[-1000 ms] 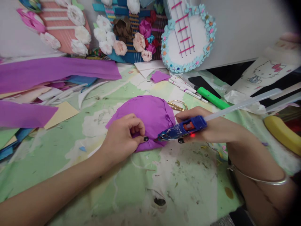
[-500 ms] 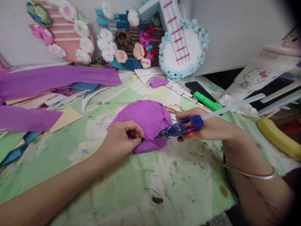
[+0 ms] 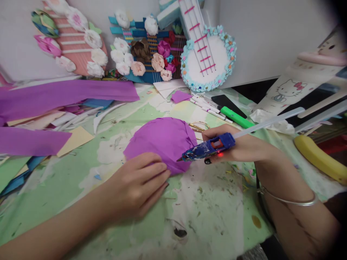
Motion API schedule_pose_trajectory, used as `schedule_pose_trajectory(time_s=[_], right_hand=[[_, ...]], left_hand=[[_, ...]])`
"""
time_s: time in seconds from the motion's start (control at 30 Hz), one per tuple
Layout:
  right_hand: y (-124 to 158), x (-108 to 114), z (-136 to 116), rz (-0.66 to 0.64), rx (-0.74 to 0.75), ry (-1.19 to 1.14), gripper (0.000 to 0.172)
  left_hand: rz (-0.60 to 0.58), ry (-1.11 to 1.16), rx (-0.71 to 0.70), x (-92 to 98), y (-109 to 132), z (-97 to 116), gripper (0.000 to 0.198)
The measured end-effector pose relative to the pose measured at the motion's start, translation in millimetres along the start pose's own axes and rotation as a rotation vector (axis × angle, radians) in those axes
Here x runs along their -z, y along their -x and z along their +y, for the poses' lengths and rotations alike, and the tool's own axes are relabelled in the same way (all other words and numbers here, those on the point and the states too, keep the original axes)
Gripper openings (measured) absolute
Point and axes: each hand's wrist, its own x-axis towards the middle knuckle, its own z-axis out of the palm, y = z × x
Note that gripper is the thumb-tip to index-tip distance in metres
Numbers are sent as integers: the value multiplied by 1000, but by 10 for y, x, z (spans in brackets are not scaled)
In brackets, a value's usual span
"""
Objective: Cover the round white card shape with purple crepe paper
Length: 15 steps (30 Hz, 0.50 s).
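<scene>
A rounded purple paper-covered piece [image 3: 161, 139] lies on the stained green table cover [image 3: 211, 216]. My left hand [image 3: 143, 180] rests against its near left edge, fingers closed together and curled over the rim; what lies under the fingertips is hidden. My right hand [image 3: 230, 144] is closed around a blue glue gun [image 3: 207, 148] with a red light on it and a long clear glue stick [image 3: 271, 122] out of its back. The gun's nozzle is at the right part of the purple paper.
Gold-handled scissors [image 3: 199, 126] lie behind the purple piece. Paper scraps [image 3: 78, 115] cover the left. Farther right are a green marker [image 3: 235, 116], a banana [image 3: 320, 159] and a tumbler [image 3: 290, 85]. Decorated guitar shapes [image 3: 208, 61] stand against the wall.
My left hand has turned from a pinch at the paper's near edge to palm down, fingers laid over that edge. My right hand and the glue gun hold nearly the same place.
</scene>
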Motion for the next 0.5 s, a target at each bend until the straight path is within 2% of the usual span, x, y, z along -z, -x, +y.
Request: schedule_pose_trajectory(time_s=[0.13,0.33,0.4,0.5], right_hand=[[12,18,-17,27,2,-18,18],[17,57,-21,186,-59,43,25],[6,58,17,236,-54,36,25],[-22,30,80,396,-43,-75,25]], left_hand=[[-63,-180,-41,-113,0,49,20],[38,-322,-85,-238,-34,53,9],[40,-367,-93,-236,-38,43,8],[59,-424,-105,-183,-27,-9,4]])
